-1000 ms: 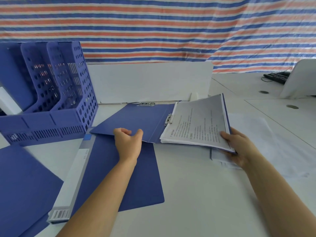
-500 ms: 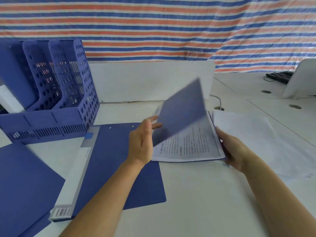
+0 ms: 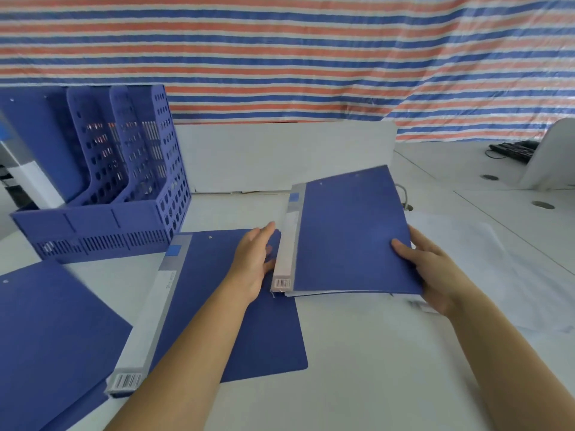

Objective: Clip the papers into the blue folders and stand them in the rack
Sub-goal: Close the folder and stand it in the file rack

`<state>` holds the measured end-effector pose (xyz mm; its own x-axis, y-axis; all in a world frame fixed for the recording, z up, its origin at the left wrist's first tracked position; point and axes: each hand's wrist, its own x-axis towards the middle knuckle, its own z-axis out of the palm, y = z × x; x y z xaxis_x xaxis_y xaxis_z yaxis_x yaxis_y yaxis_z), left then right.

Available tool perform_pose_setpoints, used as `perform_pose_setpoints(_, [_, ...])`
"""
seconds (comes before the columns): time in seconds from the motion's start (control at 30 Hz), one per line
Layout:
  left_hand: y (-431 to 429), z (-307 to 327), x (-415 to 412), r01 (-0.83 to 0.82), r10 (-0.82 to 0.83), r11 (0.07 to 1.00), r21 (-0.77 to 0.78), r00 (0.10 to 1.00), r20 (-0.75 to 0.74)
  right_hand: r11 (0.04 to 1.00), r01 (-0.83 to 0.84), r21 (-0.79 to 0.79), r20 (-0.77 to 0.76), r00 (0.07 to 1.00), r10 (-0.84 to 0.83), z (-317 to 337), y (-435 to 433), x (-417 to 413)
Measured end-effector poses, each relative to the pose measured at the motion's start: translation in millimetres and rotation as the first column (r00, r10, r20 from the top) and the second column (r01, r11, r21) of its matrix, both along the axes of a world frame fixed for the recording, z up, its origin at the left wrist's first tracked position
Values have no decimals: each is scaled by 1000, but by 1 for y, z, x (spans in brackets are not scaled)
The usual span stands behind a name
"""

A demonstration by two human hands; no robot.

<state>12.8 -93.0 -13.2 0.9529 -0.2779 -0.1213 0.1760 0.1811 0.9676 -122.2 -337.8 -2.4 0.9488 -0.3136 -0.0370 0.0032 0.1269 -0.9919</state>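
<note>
Grips: our right hand pinches the closed folder, left hand flat against its spine; papers seemingly clipped, rack pending.

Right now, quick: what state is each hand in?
Left hand: open, straight fingers against the spine of the closed blue folder.
Right hand: holds that folder's right edge, thumb on the cover.

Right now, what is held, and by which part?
The closed folder: right hand grips its open edge, thumb on top; left hand touches its spine.
</note>
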Motion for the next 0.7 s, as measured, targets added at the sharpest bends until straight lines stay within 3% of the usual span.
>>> perform_pose_setpoints(0.2, [36, 27, -8, 59, -57, 998, -20, 996, 61, 994, -72, -85, 146, 986, 84, 13, 17, -10])
perform_pose_setpoints(0.4, [90, 62, -18, 127, -144, 987, 99, 971, 190, 961, -133, -242, 210, 960, 186, 34, 54, 5])
perform_pose_setpoints(0.57, [143, 92, -25, 137, -215, 952, 274, 936, 278, 893, 32, -449, 277, 955, 104, 52, 89, 37])
perform_pose_setpoints(0.7, [177, 107, -20, -76, -17, 973, 216, 917, 399, 790, 241, -564, 343, 938, -41, 63, 128, 76])
